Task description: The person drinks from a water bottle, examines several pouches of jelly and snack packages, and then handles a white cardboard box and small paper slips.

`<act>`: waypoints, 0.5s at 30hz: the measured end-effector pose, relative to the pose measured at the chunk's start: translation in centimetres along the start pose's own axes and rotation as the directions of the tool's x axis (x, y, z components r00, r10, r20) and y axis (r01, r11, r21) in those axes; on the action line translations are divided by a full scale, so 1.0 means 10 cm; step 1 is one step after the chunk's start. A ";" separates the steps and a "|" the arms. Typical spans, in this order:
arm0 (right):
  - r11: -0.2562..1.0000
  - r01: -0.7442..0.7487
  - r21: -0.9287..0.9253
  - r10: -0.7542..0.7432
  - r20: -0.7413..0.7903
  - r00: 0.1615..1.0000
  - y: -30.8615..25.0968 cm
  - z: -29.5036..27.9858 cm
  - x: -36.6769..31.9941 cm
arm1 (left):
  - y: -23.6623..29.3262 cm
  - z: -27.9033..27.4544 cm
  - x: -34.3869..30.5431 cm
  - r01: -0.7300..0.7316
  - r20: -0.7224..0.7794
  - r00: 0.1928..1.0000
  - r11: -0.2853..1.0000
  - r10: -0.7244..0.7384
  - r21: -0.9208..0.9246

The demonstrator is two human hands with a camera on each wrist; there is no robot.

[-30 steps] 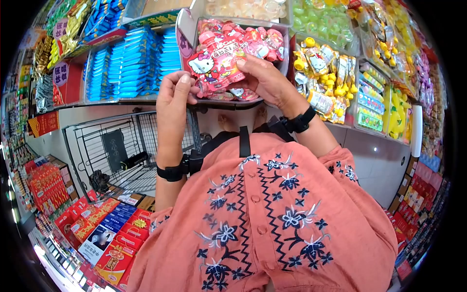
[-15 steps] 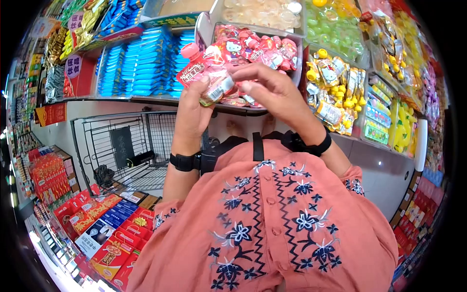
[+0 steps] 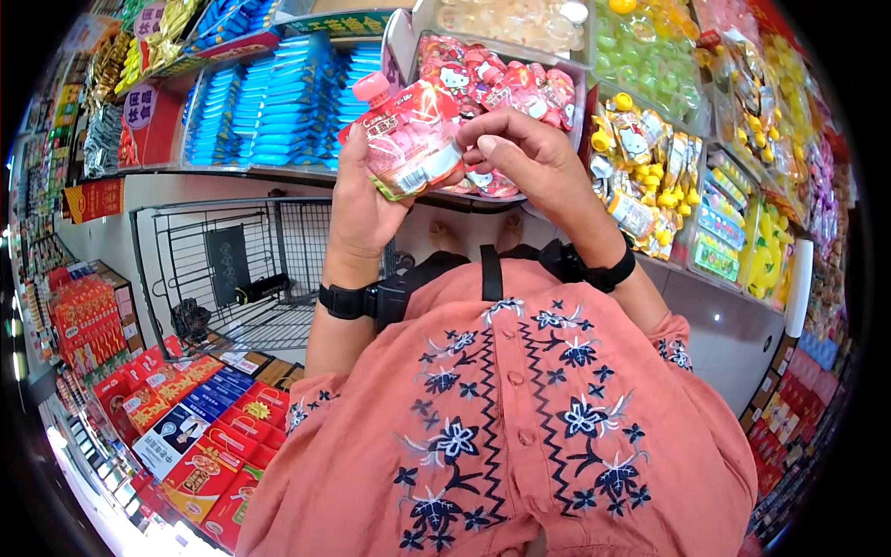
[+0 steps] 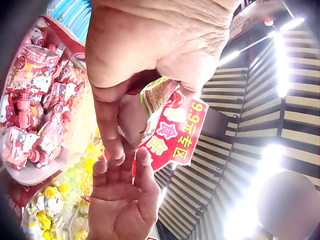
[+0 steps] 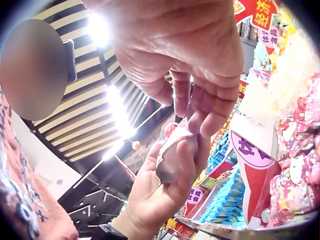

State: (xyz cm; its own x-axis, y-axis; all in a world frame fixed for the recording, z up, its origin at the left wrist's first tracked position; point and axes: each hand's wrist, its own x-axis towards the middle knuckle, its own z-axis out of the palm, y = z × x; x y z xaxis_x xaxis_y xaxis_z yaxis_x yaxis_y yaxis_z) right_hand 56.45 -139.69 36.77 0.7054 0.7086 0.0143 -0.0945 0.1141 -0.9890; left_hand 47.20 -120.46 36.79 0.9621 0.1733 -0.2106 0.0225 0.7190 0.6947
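Observation:
My left hand (image 3: 357, 209) grips a red and pink pouch (image 3: 408, 148) by its lower left, thumb along the near edge. The pouch tilts with its pink screw cap (image 3: 371, 86) up and to the left, and its printed side with a barcode faces the head camera. Loosely bent, the fingers of my right hand (image 3: 552, 172) hover at the pouch's right edge. In the left wrist view those right fingertips (image 4: 143, 156) meet the ends of the left fingers. From the right wrist, the pouch (image 5: 172, 150) shows edge-on in the left palm.
Behind the hands stands a bin of similar pink pouches (image 3: 538, 88). Blue packets (image 3: 288, 111) fill the bin to its left, yellow-capped pouches (image 3: 640, 167) the one to its right. A wire shopping cart (image 3: 251, 269) stands at left, near stacked red boxes (image 3: 218, 473).
Both hands held the pouch cartoon side up over the bin. It has since been flipped to its barcode side in the left hand and levelled to face the camera, while the right hand let go.

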 end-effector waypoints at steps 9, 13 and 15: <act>1.000 0.005 0.006 -0.005 0.006 1.000 -0.09 0.04 -0.02 | 0.05 -0.04 -0.06 0.053 0.094 0.994 0.997 -0.047 -0.063; 0.999 -0.014 0.030 0.013 0.005 1.000 -0.08 0.04 -0.04 | 0.04 -0.05 -0.07 0.076 0.095 0.993 0.993 -0.068 -0.093; 0.999 -0.026 0.044 0.026 -0.002 1.000 -0.07 0.04 -0.05 | 0.03 -0.06 -0.07 0.080 0.086 0.994 0.993 -0.073 -0.081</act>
State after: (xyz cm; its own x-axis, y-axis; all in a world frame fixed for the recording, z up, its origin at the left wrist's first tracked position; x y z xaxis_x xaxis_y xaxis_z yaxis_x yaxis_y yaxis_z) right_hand 55.91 -139.87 37.54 0.7040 0.7101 -0.0121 -0.1436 0.1256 -0.9816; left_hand 46.33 -119.97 36.77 0.9776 0.0620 -0.2013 0.0775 0.7828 0.6175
